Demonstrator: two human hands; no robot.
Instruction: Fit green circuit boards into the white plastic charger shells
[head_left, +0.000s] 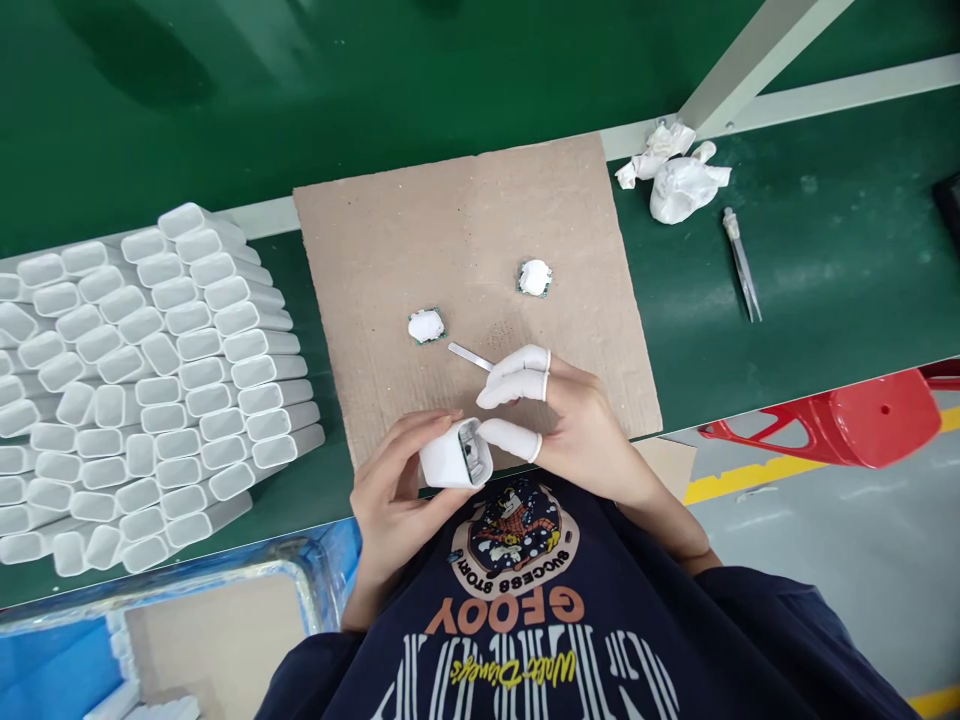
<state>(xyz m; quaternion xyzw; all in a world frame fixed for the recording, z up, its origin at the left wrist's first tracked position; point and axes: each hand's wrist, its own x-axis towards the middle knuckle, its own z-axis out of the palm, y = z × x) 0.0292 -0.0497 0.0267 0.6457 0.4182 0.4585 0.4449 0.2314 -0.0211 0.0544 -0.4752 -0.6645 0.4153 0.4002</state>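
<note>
My left hand point(401, 475) is closed around a white plastic housing point(442, 460), its open end turned to the right. Inside that opening a circuit board point(472, 452) and grey parts show. White finger cots cover the thumb and two fingers of my right hand point(559, 400). Its thumb tip is at the housing's rim, while the fingers curl above it. A thin flat metal tool point(469, 355) sticks out to the left from between those fingers; its other end is hidden. Two small green boards with white tops, one on the left point(427, 325) and one on the right point(535, 278), lie beyond my hands.
Under the work lies a cardboard sheet point(390, 240) on the green bench point(825, 230). Many white housings point(161, 390) stand packed at the left. Tweezers point(742, 265) and crumpled white material point(682, 185) lie at the right. A red stool point(885, 420) and a blue-lined bin point(300, 570) are below bench level.
</note>
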